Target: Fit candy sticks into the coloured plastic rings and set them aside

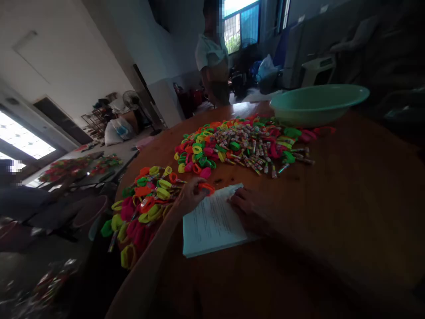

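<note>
My left hand [190, 195] is closed in a pinch on an orange plastic ring [207, 188] at the top left edge of a stack of printed paper sheets [212, 223]. My right hand [247, 206] lies on the right side of that stack with its fingers curled on the top sheet. Just left of my left hand is a heap of bright plastic rings [142, 208] in yellow, pink, orange and green. A larger heap of rings and small wrapped sticks [239, 144] lies farther back on the round wooden table [348, 199].
A pale green basin [318, 103] stands at the table's far right. A person in a white top [212, 62] stands beyond the table. Another person [20, 199] sits at the left by a second table with coloured pieces [79, 166]. A fan [133, 101] stands behind.
</note>
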The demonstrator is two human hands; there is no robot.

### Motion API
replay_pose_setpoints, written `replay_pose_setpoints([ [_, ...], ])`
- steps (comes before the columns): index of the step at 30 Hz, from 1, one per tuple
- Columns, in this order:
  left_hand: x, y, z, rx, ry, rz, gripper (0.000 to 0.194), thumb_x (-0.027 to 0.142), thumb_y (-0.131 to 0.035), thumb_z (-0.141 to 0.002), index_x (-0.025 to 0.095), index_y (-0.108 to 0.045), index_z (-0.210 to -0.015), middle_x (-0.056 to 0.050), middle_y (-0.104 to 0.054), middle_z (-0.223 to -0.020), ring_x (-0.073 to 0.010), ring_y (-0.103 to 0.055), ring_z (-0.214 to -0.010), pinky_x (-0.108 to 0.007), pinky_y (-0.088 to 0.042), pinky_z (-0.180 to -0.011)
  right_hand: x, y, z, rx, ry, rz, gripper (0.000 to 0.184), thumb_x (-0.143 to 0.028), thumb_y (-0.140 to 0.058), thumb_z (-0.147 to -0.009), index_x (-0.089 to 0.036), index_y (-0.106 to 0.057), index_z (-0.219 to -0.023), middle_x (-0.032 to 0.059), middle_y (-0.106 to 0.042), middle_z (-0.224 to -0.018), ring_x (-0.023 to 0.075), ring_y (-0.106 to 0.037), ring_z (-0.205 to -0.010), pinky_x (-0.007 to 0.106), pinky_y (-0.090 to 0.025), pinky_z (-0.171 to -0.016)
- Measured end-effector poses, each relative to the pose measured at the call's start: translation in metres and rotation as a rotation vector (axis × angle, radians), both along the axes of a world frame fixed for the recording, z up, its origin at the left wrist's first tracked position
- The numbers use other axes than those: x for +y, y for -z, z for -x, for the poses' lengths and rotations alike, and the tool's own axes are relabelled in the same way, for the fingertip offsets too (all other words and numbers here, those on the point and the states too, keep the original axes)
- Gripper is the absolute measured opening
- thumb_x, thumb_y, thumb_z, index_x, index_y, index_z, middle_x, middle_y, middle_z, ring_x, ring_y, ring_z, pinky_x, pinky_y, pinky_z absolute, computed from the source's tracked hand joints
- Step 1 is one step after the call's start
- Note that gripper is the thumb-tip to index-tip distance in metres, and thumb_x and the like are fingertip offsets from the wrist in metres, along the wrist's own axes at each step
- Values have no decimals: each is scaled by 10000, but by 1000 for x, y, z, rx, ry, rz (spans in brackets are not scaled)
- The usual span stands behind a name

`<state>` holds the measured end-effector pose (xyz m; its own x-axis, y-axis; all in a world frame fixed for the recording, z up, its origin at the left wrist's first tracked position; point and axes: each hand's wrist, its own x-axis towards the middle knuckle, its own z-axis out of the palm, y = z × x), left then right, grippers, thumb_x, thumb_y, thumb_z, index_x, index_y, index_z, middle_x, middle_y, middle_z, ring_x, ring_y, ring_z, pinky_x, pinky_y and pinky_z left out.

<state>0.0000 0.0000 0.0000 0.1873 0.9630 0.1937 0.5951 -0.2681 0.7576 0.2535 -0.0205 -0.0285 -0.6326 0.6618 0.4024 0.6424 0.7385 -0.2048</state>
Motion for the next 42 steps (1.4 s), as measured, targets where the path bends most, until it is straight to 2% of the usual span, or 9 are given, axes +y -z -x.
replay_pose_setpoints([
  [8,2,-6,6,205,31,-33,362,162,-592,-799,202,-736,-1129,-79,-738,-1070,-203,-678,-950,-305,-524,-833,-5,1,-4,-48,-30,-46,207,-150,-541,-889,-150,-675,-1047,114,-594,-985,253,-478,-928,378,-386,-800],
  [13,4,-17,-9,296,-59,-31,280,420,-637,-871,183,-782,-903,-30,-707,-764,-158,-627,-711,-250,-468,-677,-9,-3,-4,-17,-14,-87,194,-153,-537,-890,-150,-683,-1017,100,-593,-949,255,-462,-917,392,-359,-786],
  [17,9,-13,-18,243,-138,-34,305,396,-647,-825,141,-687,-662,13,-555,-551,-101,-480,-538,-224,-335,-532,-9,-3,-4,-21,-12,-104,193,-176,-545,-901,-164,-691,-1027,92,-599,-929,258,-453,-908,406,-345,-784],
  [21,15,-6,-12,143,-96,15,156,295,-631,-774,142,-660,-773,-13,-640,-663,-122,-555,-606,-221,-416,-563,-10,-6,-5,-51,-30,-75,191,-152,-540,-881,-140,-692,-997,106,-598,-948,246,-445,-887,404,-359,-807],
  [29,21,-5,-2,30,22,148,207,251,-576,-758,132,-682,-890,-54,-687,-819,-142,-638,-717,-239,-513,-643,-5,7,-3,46,-47,-127,196,-147,-569,-897,-149,-700,-1043,93,-591,-909,247,-457,-871,391,-372,-770],
  [34,21,-9,-3,44,14,183,266,246,-563,-763,124,-713,-946,-8,-619,-708,-101,-550,-592,-198,-421,-553,-4,11,-2,86,-54,-148,196,-126,-570,-896,-137,-698,-1044,97,-589,-901,233,-464,-857,380,-384,-781],
  [36,21,-11,-4,73,28,173,200,279,-583,-791,122,-703,-821,16,-546,-628,-83,-473,-549,-187,-342,-519,-4,11,-2,108,-56,-158,180,-119,-573,-893,-138,-702,-1016,94,-589,-891,233,-466,-862,379,-386,-791],
  [39,20,-12,-8,124,52,129,329,376,-634,-815,120,-613,-610,40,-404,-543,-66,-350,-526,-203,-234,-503,-4,11,-2,94,-60,-149,171,-120,-579,-886,-130,-708,-999,101,-594,-893,234,-466,-854,382,-389,-787],
  [42,21,-12,-13,115,-17,71,380,418,-683,-783,120,-592,-564,45,-355,-522,-68,-321,-527,-217,-219,-508,-4,10,-2,82,-51,-145,198,-136,-592,-881,-137,-709,-1040,101,-598,-902,243,-466,-858,383,-384,-765],
])
